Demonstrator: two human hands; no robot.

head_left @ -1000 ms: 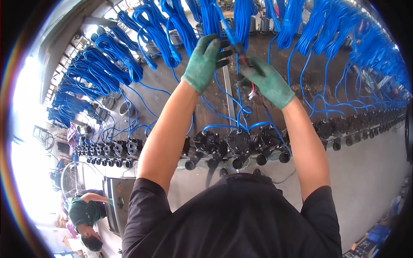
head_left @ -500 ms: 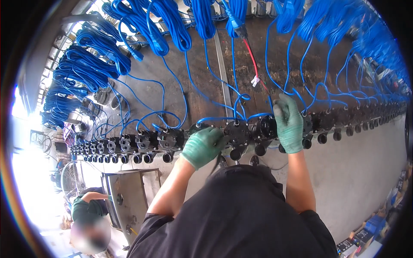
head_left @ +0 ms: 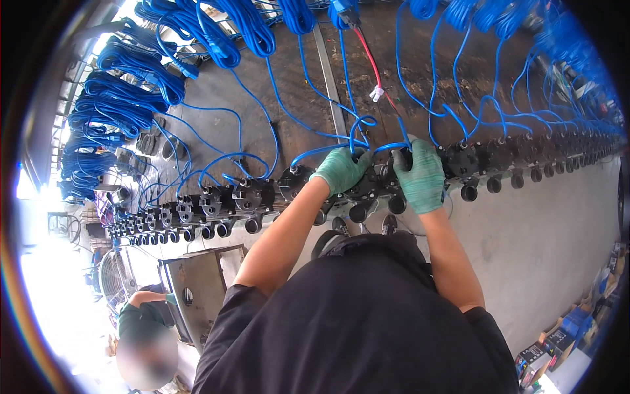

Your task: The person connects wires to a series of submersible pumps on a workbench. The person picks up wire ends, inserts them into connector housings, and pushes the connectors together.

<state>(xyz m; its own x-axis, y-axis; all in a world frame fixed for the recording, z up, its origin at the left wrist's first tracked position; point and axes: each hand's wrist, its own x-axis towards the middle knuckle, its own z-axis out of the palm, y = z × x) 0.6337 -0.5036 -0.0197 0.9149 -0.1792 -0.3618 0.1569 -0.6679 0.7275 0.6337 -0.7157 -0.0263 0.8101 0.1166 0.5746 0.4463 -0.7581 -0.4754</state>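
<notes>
My left hand (head_left: 342,172), in a green glove, has its fingers bent over a black round motor-like housing (head_left: 363,187) beside its blue cable. To its right, my right hand (head_left: 422,176), gloved alike, closes round the neighbouring black housing (head_left: 399,157), its thumb on the near left side. A blue cable (head_left: 404,133) rises between that thumb and the fingers. Both fingertips are partly hidden. Beyond them a red lead (head_left: 369,59) with a white connector (head_left: 377,94) hangs down from a blue plug end (head_left: 344,11).
Black housings with round outlets (head_left: 252,195) line the bench edge on both sides. Coiled blue cables (head_left: 246,26) hang along the far side of the dark bench top (head_left: 289,85). At lower left, a person (head_left: 141,322) stands by a metal cabinet (head_left: 197,289) and a fan (head_left: 117,272).
My left hand has moved right and away from me onto the housing. My right hand has come left, its thumb now lower against the neighbouring housing. The whole view has shifted slightly.
</notes>
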